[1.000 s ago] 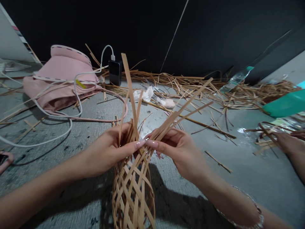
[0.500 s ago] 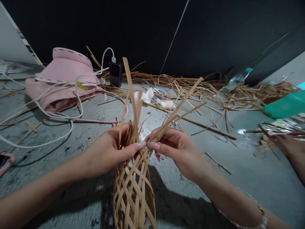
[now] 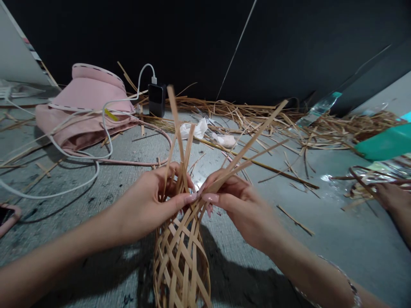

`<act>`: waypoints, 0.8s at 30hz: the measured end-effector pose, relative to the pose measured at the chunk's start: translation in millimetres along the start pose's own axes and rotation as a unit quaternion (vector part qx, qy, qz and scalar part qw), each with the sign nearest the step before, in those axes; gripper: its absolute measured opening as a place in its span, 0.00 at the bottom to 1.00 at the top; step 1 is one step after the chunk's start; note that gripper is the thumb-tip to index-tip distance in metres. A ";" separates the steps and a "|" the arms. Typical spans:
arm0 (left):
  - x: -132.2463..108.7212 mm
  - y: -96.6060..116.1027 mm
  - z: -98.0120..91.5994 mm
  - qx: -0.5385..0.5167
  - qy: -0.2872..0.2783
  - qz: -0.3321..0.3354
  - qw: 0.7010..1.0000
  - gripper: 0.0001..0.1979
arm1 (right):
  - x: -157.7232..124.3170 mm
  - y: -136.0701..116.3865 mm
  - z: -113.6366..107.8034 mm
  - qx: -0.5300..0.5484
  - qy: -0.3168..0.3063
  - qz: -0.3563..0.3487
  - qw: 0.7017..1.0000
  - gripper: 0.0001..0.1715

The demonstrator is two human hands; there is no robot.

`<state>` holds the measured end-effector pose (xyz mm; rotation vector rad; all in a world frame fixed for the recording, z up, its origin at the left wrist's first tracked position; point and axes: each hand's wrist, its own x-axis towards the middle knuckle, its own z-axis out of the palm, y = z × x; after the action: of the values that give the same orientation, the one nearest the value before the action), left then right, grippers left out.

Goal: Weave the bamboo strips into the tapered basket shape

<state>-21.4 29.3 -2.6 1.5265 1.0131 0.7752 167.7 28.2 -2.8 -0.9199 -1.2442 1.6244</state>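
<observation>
The left hand (image 3: 149, 199) is closed around thin wood strips (image 3: 177, 147) at the top of a woven basket (image 3: 180, 265). The right hand (image 3: 239, 205) pinches more strips (image 3: 248, 160) tight. The two hands have just come up a bit and moved closer, so the strips bunch together. The basket sits right under both hands. Another person's hand (image 3: 393, 199) is far off to the right, near loose strips (image 3: 362, 184)
</observation>
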 end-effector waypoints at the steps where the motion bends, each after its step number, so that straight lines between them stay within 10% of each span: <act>1: -0.2 1.2 0.3 0.000 0.004 0.000 1.000 0.07 | -0.7 0.1 1.0 0.003 -0.003 -0.005 1.000 0.04; 17: -0.3 9.3 -2.6 0.071 0.005 -0.001 0.997 0.12 | -6.0 -1.4 11.3 -0.011 0.039 0.081 0.996 0.23; 24: -7.0 16.5 -21.2 0.135 -0.118 -0.037 0.983 0.12 | -5.3 1.0 8.5 -0.003 0.035 0.075 0.997 0.22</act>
<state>-39.9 31.2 17.9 1.7547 1.0188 0.4030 161.5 20.3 -1.6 -1.0873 -1.1561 1.6896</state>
